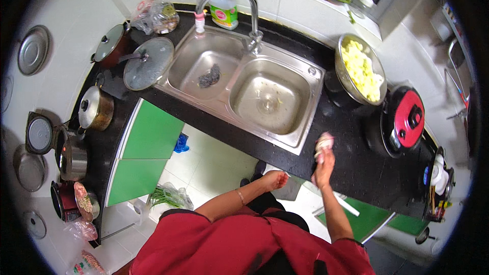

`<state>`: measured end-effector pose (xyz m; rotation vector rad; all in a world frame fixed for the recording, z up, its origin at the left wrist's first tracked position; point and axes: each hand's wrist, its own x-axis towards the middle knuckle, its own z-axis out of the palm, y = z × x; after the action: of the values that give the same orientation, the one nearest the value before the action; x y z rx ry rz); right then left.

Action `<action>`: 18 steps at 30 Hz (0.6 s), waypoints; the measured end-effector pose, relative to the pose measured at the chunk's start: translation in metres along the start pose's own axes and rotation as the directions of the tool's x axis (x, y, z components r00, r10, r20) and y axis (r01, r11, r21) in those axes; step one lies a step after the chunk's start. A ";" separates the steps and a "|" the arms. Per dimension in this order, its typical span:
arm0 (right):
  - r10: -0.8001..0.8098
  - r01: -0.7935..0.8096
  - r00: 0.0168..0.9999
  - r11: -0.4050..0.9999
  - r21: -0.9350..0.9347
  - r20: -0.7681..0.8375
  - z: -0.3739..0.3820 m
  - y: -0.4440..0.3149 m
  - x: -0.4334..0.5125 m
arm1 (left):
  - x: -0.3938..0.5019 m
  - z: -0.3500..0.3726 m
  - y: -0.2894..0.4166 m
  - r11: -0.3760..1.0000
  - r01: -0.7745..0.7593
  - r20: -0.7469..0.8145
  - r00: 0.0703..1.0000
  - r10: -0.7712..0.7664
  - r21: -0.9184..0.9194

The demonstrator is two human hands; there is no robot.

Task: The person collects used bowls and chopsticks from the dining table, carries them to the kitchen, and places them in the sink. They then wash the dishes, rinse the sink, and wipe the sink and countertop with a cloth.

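My right hand (324,166) is over the black counter (344,172), right of the sink, with its fingers on a crumpled pale cloth (324,143) with pinkish parts. In front of my body, just below the counter's edge, is my left hand (276,180), its fingers curled; whether it holds anything small is unclear. The double steel sink (244,103) lies ahead, with food bits in the right basin. A dark scouring pad (209,76) rests in the left basin. At the right stands a steel bowl (340,51) of yellowish-white cut vegetables (363,68).
A chrome faucet (255,11) arches over the sink. To the right is a black cooker with a red lid (408,118). Pots, including one with a steel lid (89,103), line the left counter. An open green cabinet door (153,133) and bagged green stalks (168,194) are below.
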<state>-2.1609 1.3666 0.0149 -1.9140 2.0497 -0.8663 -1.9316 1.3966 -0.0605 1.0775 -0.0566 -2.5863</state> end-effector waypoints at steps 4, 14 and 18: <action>-0.067 0.055 0.994 0.989 0.138 0.083 0.032 -0.020 0.023 | -0.072 -0.004 0.065 0.980 -0.108 0.003 0.994 0.109 0.165; 0.090 -0.099 0.994 0.984 -0.152 -0.061 0.069 -0.006 0.126 | -0.188 -0.087 0.319 0.589 -0.211 -0.339 0.649 0.682 0.780; 0.073 -0.094 0.989 0.982 -0.164 -0.131 0.073 -0.021 0.116 | -0.153 -0.161 0.424 0.099 0.296 -0.244 0.510 0.825 0.950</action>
<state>-2.1209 1.2351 -0.0045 -1.8830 2.3283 -0.8357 -1.5952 1.0614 -0.0006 2.1954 -1.7967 -0.9716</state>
